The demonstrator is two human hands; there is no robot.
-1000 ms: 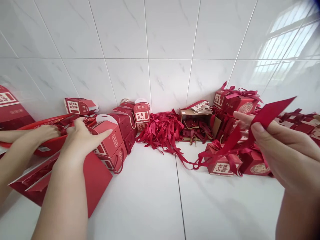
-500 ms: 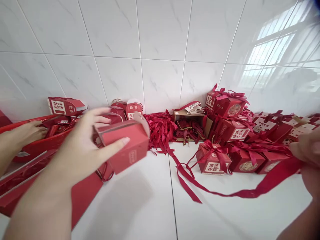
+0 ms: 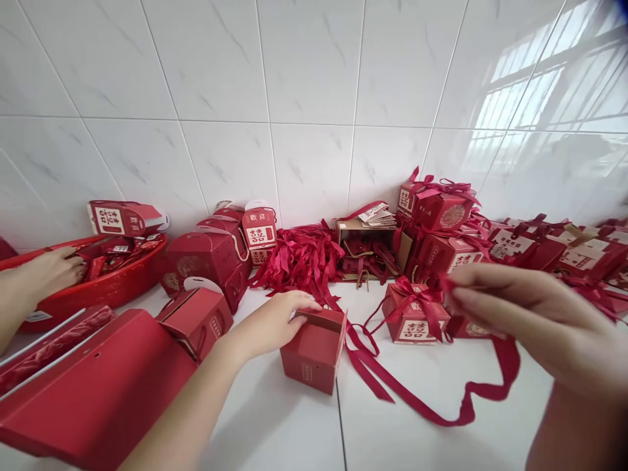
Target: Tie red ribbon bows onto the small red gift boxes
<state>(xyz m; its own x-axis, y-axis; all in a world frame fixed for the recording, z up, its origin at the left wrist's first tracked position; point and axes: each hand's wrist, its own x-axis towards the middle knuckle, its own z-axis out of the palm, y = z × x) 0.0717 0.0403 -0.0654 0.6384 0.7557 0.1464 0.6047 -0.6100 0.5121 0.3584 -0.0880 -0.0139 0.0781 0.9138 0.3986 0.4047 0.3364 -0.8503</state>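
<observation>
My left hand [image 3: 279, 320] grips the rear top edge of a small red gift box [image 3: 310, 356], which rests on the white tiled surface. The box's top flaps look raised, and some of my fingers are hidden behind it. At the right, my right hand [image 3: 534, 314] pinches a dark red ribbon [image 3: 432, 413] between thumb and fingers. From there the ribbon droops onto the surface and trails left, its far end lying beside the box. A finished-looking box with a bow [image 3: 416, 314] stands between my hands.
Another person's hand [image 3: 61, 268] reaches into a red basin [image 3: 122, 288] of wrapped items at left. A large red open box [image 3: 98, 392] sits in front. A ribbon heap [image 3: 309, 255], a cardboard box [image 3: 343, 235] and stacked bow-tied boxes [image 3: 446, 212] line the tiled wall.
My left hand has carried the gift box right and down onto the surface. My right hand has moved left with the ribbon, which now hangs slacker.
</observation>
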